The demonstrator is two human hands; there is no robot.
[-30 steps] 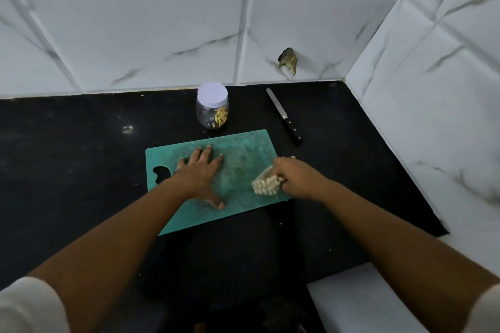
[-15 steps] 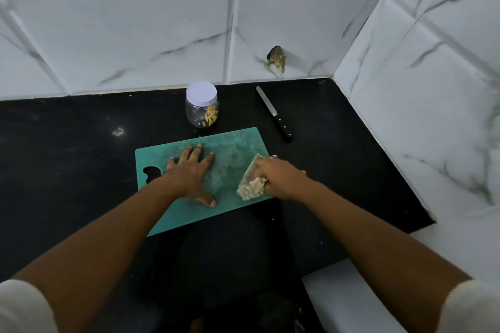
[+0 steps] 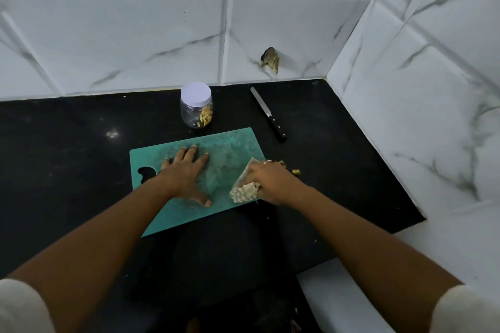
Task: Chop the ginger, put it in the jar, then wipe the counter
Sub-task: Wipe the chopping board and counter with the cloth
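A green cutting board [image 3: 232, 149] lies on the black counter [image 3: 67, 149]. My left hand [image 3: 185, 173] presses flat on the board's left half, fingers spread. At the board's right edge my right hand [image 3: 270, 182] grips a crumpled beige cloth [image 3: 243, 189]. A clear jar [image 3: 196, 108] with a white lid stands behind the board and holds chopped ginger pieces. A few ginger bits [image 3: 293, 170] lie on the counter just right of the board. A black-handled knife [image 3: 267, 115] lies behind the board on the right.
White marble-look tiled walls close the counter at the back and on the right. A broken spot [image 3: 270, 59] shows in the back wall. A white ledge [image 3: 338, 300] sits at the lower right, below the counter's front edge.
My right hand with the cloth has slid slightly along the board's right edge. The left hand has stayed flat on the board. The camera view has shifted a little.
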